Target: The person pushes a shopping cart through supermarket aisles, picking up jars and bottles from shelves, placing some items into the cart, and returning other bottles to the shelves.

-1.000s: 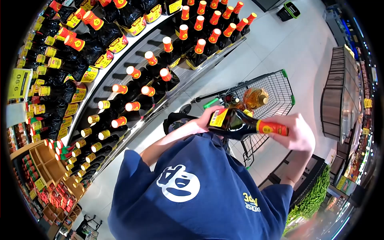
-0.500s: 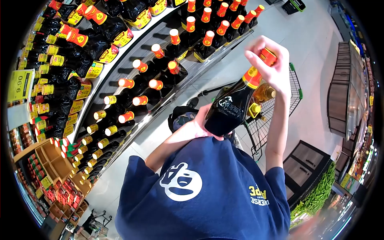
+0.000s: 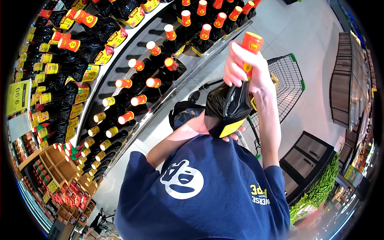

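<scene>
A dark soy sauce bottle (image 3: 226, 105) with a red-orange cap (image 3: 252, 42) is held tilted in front of my chest. My right hand (image 3: 250, 68) is wrapped round its neck just below the cap. My left hand (image 3: 199, 123) supports the lower end; most of its fingers are hidden behind the bottle, and some tips show under the base. A yellow label (image 3: 233, 127) shows at the bottle's lower edge.
On the left, shelves carry many similar bottles (image 3: 136, 65), with a yellow price tag (image 3: 19, 97). A shopping cart (image 3: 286, 86) stands beyond my right hand, its contents mostly hidden. Dark cabinets (image 3: 306, 154) and green vegetables (image 3: 318, 192) are at right.
The bottle has been turned, so a yellow label now shows near its base. My right hand has moved from around the cap down to the neck, slightly to the left.
</scene>
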{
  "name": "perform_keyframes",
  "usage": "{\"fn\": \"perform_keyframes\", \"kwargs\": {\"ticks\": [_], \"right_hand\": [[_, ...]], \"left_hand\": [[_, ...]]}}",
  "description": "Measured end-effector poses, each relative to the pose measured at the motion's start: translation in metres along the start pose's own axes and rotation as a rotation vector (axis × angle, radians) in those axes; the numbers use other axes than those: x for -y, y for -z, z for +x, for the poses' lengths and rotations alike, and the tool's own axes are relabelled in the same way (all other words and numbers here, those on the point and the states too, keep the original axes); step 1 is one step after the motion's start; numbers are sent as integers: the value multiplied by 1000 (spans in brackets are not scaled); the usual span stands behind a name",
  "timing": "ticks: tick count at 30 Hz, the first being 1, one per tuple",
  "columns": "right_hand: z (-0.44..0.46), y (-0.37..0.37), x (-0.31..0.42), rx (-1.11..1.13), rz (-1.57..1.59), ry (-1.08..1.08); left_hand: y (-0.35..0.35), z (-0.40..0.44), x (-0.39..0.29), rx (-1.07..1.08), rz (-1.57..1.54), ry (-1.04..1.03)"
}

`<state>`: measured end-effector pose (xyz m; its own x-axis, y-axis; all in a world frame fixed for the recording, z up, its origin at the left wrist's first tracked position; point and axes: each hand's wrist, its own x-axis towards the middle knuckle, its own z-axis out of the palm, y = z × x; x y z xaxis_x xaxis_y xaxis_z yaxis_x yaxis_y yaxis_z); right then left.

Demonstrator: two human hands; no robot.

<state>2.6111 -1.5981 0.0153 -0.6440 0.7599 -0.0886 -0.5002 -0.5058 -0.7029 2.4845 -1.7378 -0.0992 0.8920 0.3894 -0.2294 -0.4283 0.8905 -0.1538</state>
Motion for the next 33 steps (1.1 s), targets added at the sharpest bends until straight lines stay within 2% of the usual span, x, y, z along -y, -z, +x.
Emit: {"fn": "perform_keyframes", "kwargs": {"ticks": [1,3,4,6,7,8,9,11,12,16,19,23,27,30,33], "right_hand": [[3,-2,2,-156,-84,-14],[8,-6,5,-339,-205,34],[10,2,4,-352,-213,62],[15,-1,6,-483,-247,152],[18,-3,6,-561,-276,205],[21,-1,3,-602,-356,272],[25,-1,-1,-606,-401,342],[40,7,-12,-659,-465,348],[45,8,-16,-644,-433,343],[49,5,-32,-647,-627,186],[53,10,-49,-604,-758,139],[55,13,-54,-638,-828,132],[53,11,-55,-586,-738,176],[47,5,-50,-570,-685,122],[43,8,-54,-536,-574,183]], "left_hand": [[-7,6,-4,43,18,-68],[-13,3,-14,-218,74,-331],[-13,-5,-22,-124,259,-360],[-5,-11,-31,-52,309,-397],[-5,-15,-34,17,291,-368],[-7,-11,-29,-276,11,-464],[2,-7,-34,-305,-59,-470],[18,0,-36,-170,-163,-546],[22,2,-36,-219,-149,-562],[23,6,-18,-310,-302,-583],[34,2,-9,-280,-407,-433],[43,-2,-11,-256,-378,-407],[37,-2,-16,-338,-376,-437],[46,2,-23,-382,-337,-500],[57,5,-34,-610,-283,-593]]}}
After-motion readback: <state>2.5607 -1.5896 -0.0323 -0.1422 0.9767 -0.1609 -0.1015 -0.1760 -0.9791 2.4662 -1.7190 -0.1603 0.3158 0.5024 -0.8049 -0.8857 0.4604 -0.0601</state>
